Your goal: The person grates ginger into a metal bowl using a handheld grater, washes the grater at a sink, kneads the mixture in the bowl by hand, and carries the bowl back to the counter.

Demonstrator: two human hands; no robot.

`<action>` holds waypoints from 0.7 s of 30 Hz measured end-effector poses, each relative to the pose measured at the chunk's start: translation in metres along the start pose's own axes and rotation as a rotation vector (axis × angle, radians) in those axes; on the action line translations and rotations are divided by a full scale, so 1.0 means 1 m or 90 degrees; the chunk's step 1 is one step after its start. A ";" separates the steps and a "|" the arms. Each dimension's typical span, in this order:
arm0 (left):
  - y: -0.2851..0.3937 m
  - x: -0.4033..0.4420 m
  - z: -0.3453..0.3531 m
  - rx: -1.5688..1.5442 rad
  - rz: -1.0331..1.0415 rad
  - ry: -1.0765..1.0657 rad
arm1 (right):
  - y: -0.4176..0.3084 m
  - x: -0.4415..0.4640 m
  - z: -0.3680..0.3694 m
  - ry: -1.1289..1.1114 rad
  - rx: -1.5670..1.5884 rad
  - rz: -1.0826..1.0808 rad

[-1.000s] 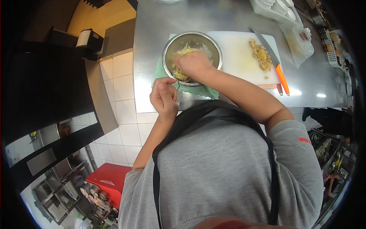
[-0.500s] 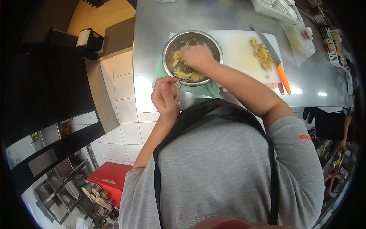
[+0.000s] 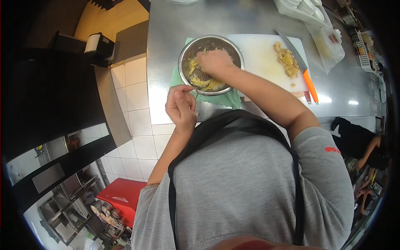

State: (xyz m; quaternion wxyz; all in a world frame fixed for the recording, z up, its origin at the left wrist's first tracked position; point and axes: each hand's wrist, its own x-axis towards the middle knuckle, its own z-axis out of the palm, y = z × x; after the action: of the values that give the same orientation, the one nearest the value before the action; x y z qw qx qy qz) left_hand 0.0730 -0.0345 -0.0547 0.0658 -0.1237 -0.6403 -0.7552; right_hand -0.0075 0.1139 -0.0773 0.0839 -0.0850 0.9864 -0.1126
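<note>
A steel bowl (image 3: 213, 42) sits on a green cloth (image 3: 221, 100) at the counter's front edge. Inside it lies a small grater (image 3: 199, 79) with a dark, rough face, surrounded by moist yellow shreds (image 3: 192, 65). My left hand (image 3: 182, 106) is at the near-left rim, fingers closed around the grater's handle end. Down in the bowl, my right hand (image 3: 214, 61) is closed over the grater, its palm side hidden, so I cannot see what it holds. Lumpy yellow-brown peeled pieces, possibly ginger (image 3: 286, 60), lie on the white cutting board (image 3: 254, 54).
An orange-handled knife (image 3: 309, 85) lies along the board's right edge. Beyond it are a plastic bag (image 3: 327, 46) and a white rack of dishes (image 3: 302, 12). A red box-like surface (image 3: 118, 196) stands at lower left. Another person in black (image 3: 354, 135) is at far right.
My right hand stays over the grater with barely any shift. My left hand holds its place at the rim. The person at far right has moved an arm.
</note>
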 end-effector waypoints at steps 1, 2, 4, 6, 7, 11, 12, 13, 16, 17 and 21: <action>0.000 0.000 -0.001 -0.018 -0.001 0.000 | -0.007 -0.007 -0.005 -0.009 -0.009 -0.022; -0.001 0.000 -0.001 -0.036 -0.005 0.002 | -0.018 -0.016 -0.011 0.013 0.028 -0.053; -0.001 -0.005 -0.001 -0.014 -0.017 -0.004 | -0.015 -0.015 -0.004 0.010 0.034 -0.029; -0.001 -0.005 0.000 0.004 -0.014 -0.009 | 0.000 -0.005 -0.001 0.027 -0.020 0.005; 0.001 -0.006 0.000 0.002 -0.017 -0.019 | 0.004 -0.003 0.003 0.027 -0.019 0.007; 0.000 0.002 -0.002 -0.024 -0.006 -0.006 | 0.002 -0.004 0.004 0.047 -0.009 -0.040; -0.001 0.001 -0.002 -0.023 -0.008 -0.004 | -0.005 -0.011 0.001 0.052 0.004 -0.053; -0.001 0.000 -0.002 -0.005 -0.016 -0.009 | -0.010 -0.016 0.000 0.057 0.020 -0.064; -0.003 0.000 0.000 0.022 -0.012 -0.022 | 0.014 0.008 0.010 0.050 0.021 -0.013; -0.003 -0.001 0.000 0.031 -0.010 -0.027 | 0.019 0.010 0.011 0.061 0.003 0.000; -0.003 0.006 0.000 -0.022 -0.015 -0.028 | 0.003 0.006 -0.005 0.074 0.083 -0.024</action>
State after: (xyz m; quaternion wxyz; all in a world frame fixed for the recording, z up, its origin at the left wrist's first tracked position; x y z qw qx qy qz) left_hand 0.0661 -0.0338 -0.0559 0.0408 -0.1341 -0.6296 -0.7642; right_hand -0.0146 0.1171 -0.0740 0.0297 -0.0909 0.9785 -0.1825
